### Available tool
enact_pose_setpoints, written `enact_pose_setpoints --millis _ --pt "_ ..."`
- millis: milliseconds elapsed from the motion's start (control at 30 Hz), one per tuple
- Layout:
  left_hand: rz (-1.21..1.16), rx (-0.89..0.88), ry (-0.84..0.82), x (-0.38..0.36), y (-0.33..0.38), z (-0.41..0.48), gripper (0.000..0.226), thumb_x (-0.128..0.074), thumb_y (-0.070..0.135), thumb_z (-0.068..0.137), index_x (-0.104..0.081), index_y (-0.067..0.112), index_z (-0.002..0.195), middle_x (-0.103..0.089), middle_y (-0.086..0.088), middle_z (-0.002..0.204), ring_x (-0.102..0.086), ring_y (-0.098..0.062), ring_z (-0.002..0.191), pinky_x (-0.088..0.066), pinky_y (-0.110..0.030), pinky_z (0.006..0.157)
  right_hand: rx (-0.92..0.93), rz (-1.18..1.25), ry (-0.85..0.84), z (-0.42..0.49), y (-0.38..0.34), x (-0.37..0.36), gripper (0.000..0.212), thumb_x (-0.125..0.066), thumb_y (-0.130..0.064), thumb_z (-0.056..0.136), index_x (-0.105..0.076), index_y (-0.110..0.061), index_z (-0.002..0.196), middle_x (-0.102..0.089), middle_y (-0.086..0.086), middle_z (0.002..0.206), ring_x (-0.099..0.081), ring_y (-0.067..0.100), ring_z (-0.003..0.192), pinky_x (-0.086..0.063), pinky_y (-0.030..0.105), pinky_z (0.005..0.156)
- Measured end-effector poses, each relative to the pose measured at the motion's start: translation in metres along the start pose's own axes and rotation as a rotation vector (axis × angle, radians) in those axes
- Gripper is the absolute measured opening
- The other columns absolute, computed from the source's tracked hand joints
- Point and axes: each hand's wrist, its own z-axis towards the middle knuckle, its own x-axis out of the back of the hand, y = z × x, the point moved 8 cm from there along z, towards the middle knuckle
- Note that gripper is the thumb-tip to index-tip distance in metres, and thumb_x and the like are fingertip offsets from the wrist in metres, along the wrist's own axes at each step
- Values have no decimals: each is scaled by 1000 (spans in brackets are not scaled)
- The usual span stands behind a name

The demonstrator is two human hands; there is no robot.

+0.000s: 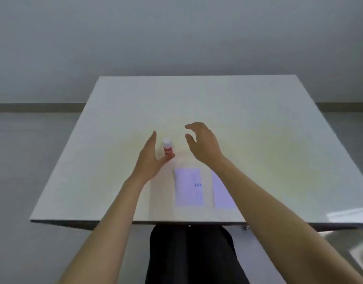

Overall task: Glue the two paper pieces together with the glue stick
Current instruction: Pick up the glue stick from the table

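A red glue stick (167, 147) with a white cap stands upright on the white table (258, 124). My left hand (149, 158) is open just left of it, thumb tip under or against its base, fingers straight and apart from it. My right hand (203, 143) hovers open to the right of the stick, fingers curved, holding nothing. Two white paper pieces lie flat nearer the front edge: one (189, 187) with small blue marks, the other (220, 191) to its right, partly hidden under my right forearm.
The table's front edge (176, 222) runs just above my dark-clothed lap. A grey wall and floor lie beyond the far edge. A shiny reflection shows at the table's front right corner (348, 216).
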Motion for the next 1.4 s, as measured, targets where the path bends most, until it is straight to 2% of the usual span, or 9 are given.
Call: enact_pose_setpoints --millis 133,300,433,600,767,967,1167,1267,1400 --pt "-15 -134 157 -2 -2 11 10 -64 32 80 -68 34 89 -72 10 101 -63 -11 108 -42 -14 78 98 93 186 -7 8 -7 33 -47 -19 95 -57 -12 125 -55 8 132 -56 23 116 -42 32 98" --pt "33 -300 285 -6 15 -16 20 -69 22 81 -70 14 99 -69 -3 93 -64 -18 84 -44 -23 76 43 264 187 -38 11 -6 36 -51 -37 93 -61 -13 118 -68 7 101 -65 22 80 -50 30 75" --pt "185 -478 240 -14 46 -53 31 -75 16 76 -70 14 107 -56 0 90 -57 -16 79 -48 -28 76 -132 363 65 -58 16 3 58 -48 -60 85 -60 -4 74 -62 9 53 -49 19 35 -42 25 44" --pt "318 -548 301 -11 65 -72 30 -76 15 74 -71 14 104 -56 -3 93 -57 -20 83 -51 -38 73 -36 520 -43 -72 29 4 10 -64 -14 86 -56 -10 91 -59 6 73 -55 18 51 -44 28 54" --pt "377 -547 314 -16 76 -82 26 -74 20 77 -72 19 102 -57 -1 93 -56 -19 80 -44 -30 64 -214 632 -194 -88 49 -2 47 -60 -49 85 -61 -5 101 -65 9 70 -61 20 51 -44 25 47" --pt "362 -557 351 -13 85 -86 29 -75 24 76 -71 20 104 -59 0 94 -49 -13 77 -36 -24 64 51 751 -121 -87 32 10 17 -62 -8 88 -54 -7 103 -60 13 91 -65 21 65 -52 27 58" --pt "440 -525 364 -14 83 -89 24 -73 29 77 -70 28 100 -58 8 94 -47 -11 72 -28 -21 54 -109 591 -76 -85 37 6 37 -47 -37 95 -60 -8 77 -61 7 59 -49 17 40 -37 25 43" --pt "451 -498 385 -8 77 -88 24 -72 31 77 -70 29 101 -58 8 94 -47 -11 72 -25 -18 51 19 646 -147 -85 28 5 14 -57 -21 92 -57 -10 100 -61 5 78 -60 18 59 -43 26 49" --pt "453 -514 364 -20 85 -76 24 -71 33 78 -70 30 101 -59 8 93 -47 -11 71 -26 -19 51 -103 636 -176 -80 43 7 36 -56 -40 90 -55 -6 104 -65 11 83 -64 20 58 -43 25 46"
